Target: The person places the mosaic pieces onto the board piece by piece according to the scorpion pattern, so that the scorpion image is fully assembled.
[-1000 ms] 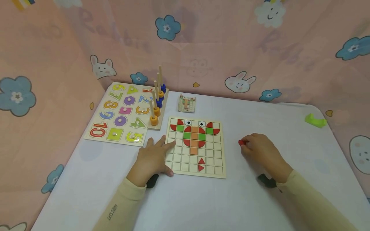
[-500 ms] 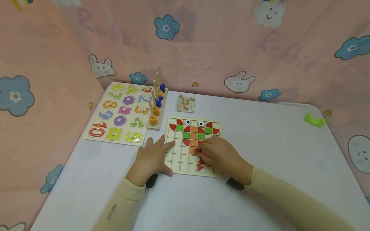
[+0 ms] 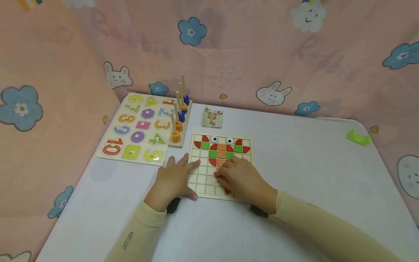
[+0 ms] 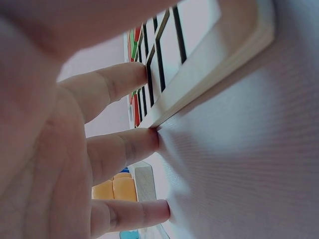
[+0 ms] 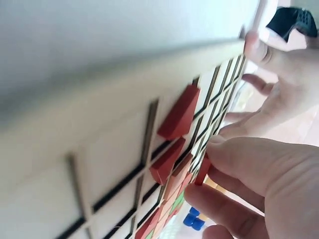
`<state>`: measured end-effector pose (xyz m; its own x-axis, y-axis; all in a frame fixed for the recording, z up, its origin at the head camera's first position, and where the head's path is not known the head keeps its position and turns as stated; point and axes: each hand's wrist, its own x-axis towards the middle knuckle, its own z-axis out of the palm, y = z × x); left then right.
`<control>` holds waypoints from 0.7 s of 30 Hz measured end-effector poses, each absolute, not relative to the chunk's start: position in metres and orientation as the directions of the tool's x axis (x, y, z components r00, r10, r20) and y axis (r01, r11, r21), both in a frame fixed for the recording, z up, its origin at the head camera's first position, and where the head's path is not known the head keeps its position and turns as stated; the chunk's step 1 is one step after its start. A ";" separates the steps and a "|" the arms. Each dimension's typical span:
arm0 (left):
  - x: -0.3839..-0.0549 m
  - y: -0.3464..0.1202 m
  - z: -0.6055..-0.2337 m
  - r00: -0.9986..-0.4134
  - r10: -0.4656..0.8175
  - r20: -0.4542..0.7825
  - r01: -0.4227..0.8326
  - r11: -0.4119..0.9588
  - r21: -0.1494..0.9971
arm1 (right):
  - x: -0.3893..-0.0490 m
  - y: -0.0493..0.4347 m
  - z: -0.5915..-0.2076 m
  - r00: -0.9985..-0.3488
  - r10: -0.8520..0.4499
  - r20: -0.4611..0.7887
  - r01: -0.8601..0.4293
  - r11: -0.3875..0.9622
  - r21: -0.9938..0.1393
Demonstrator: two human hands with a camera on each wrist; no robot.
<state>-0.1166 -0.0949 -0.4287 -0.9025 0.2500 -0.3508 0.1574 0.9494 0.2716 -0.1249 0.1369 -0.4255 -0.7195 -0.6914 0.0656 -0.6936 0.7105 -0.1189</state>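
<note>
A square wooden grid board [image 3: 201, 178] lies on the white table, bearing red, green and orange pieces and two round eye pieces. My right hand [image 3: 245, 178] is over the board's lower part. Between thumb and fingertips it pinches a small red block [image 5: 202, 169], held close over the grid just below the orange column. Two red triangle pieces [image 5: 179, 114] sit in grid cells beside that hand; the head view mostly hides them behind it. My left hand [image 3: 171, 182] rests at the board's left edge with fingers spread, index fingertip on the grid and other fingertips on the tablecloth.
A number-and-shape puzzle board [image 3: 99, 154] lies at the back left, with a peg stacker of blue and orange rings [image 3: 175, 137] by its right side. A small pattern card [image 3: 212, 118] stands behind the grid board. At the far right lies a bright green piece [image 3: 359, 137].
My right hand has carried the red block from the table right of the board leftward over the grid, then slightly further left and down. My left hand has stayed in place.
</note>
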 end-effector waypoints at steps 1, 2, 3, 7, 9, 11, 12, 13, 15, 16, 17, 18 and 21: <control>-0.117 -0.095 -0.428 -0.903 0.249 -0.350 0.157 0.949 0.272 | -0.123 0.139 -0.426 -0.719 -0.692 0.068 -0.694 0.710 -0.115; -0.116 -0.095 -0.428 -0.904 0.249 -0.349 0.156 0.949 0.272 | -0.121 0.140 -0.427 -0.715 -0.695 0.075 -0.699 0.707 -0.110; -0.116 -0.095 -0.428 -0.904 0.248 -0.348 0.155 0.949 0.273 | -0.119 0.142 -0.427 -0.707 -0.702 0.086 -0.707 0.699 -0.105; -0.117 -0.095 -0.428 -0.903 0.243 -0.354 0.147 0.950 0.276 | -0.117 0.145 -0.433 -0.673 -0.729 0.128 -0.740 0.668 -0.080; -0.117 -0.096 -0.428 -0.902 0.244 -0.356 0.146 0.949 0.279 | -0.117 0.146 -0.436 -0.663 -0.736 0.138 -0.747 0.660 -0.072; -0.117 -0.096 -0.428 -0.902 0.246 -0.356 0.147 0.948 0.282 | -0.116 0.146 -0.438 -0.667 -0.732 0.138 -0.744 0.665 -0.066; -0.117 -0.096 -0.428 -0.902 0.246 -0.356 0.147 0.948 0.284 | -0.116 0.146 -0.438 -0.669 -0.730 0.139 -0.742 0.668 -0.062; -0.117 -0.096 -0.429 -0.902 0.247 -0.354 0.147 0.947 0.285 | -0.116 0.146 -0.439 -0.671 -0.728 0.138 -0.740 0.670 -0.062; -0.117 -0.096 -0.430 -0.905 0.248 -0.347 0.151 0.947 0.285 | -0.115 0.147 -0.439 -0.677 -0.724 0.131 -0.734 0.676 -0.063; -0.117 -0.096 -0.430 -0.906 0.249 -0.343 0.152 0.946 0.285 | -0.114 0.147 -0.439 -0.682 -0.721 0.126 -0.731 0.680 -0.066; -0.117 -0.096 -0.431 -0.907 0.250 -0.338 0.154 0.946 0.284 | -0.114 0.147 -0.439 -0.686 -0.718 0.122 -0.727 0.683 -0.066; -0.117 -0.097 -0.431 -0.909 0.251 -0.333 0.157 0.946 0.284 | -0.113 0.147 -0.439 -0.691 -0.713 0.117 -0.722 0.689 -0.065; -0.117 -0.097 -0.432 -0.912 0.254 -0.323 0.162 0.945 0.284 | -0.111 0.146 -0.438 -0.711 -0.695 0.104 -0.703 0.708 -0.069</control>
